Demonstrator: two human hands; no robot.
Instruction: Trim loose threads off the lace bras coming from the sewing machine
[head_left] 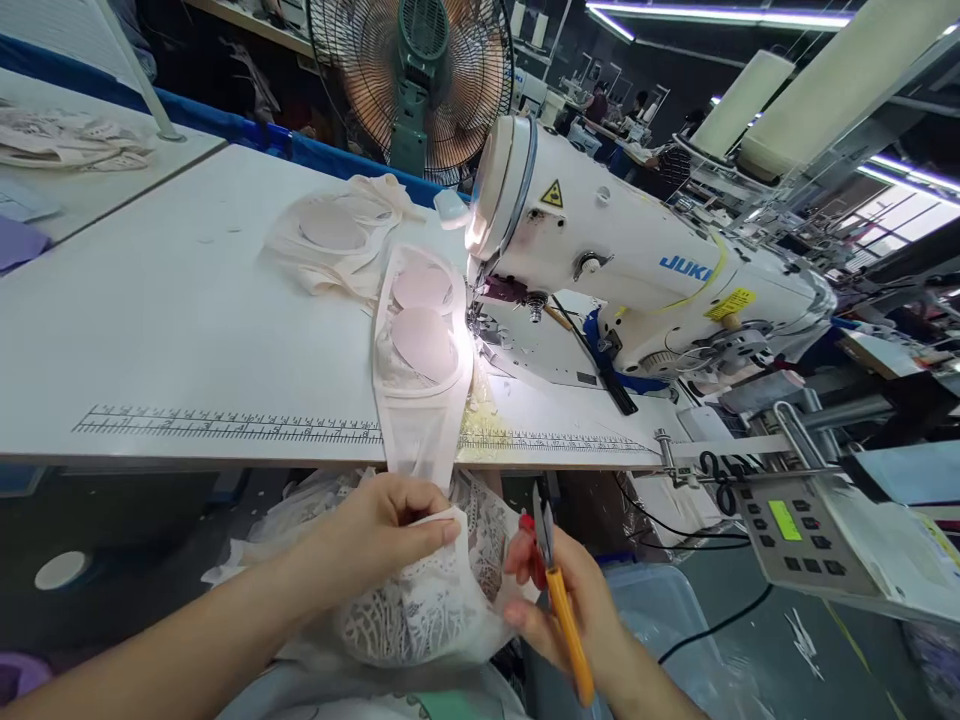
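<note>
A pale pink bra (424, 340) lies lengthwise beside the sewing machine's needle area, cups facing up. Its lower end hangs over the table's front edge. There my left hand (405, 525) pinches the end of the band between thumb and fingers. Below that hand, white lace fabric (420, 615) is bunched over my lap. Just right of the lace, my right hand (570, 600) holds scissors with an orange handle (568, 630), blades pointing up. Something red (532, 550) sits at its fingers; I cannot tell what it is.
A white JUKI sewing machine (600, 230) takes up the right of the table, its lamp lit. More pale bra pieces (330, 235) lie behind on the left. A fan (412, 80) stands beyond the table. A control panel (799, 530) juts out at right, above a plastic bin (660, 610).
</note>
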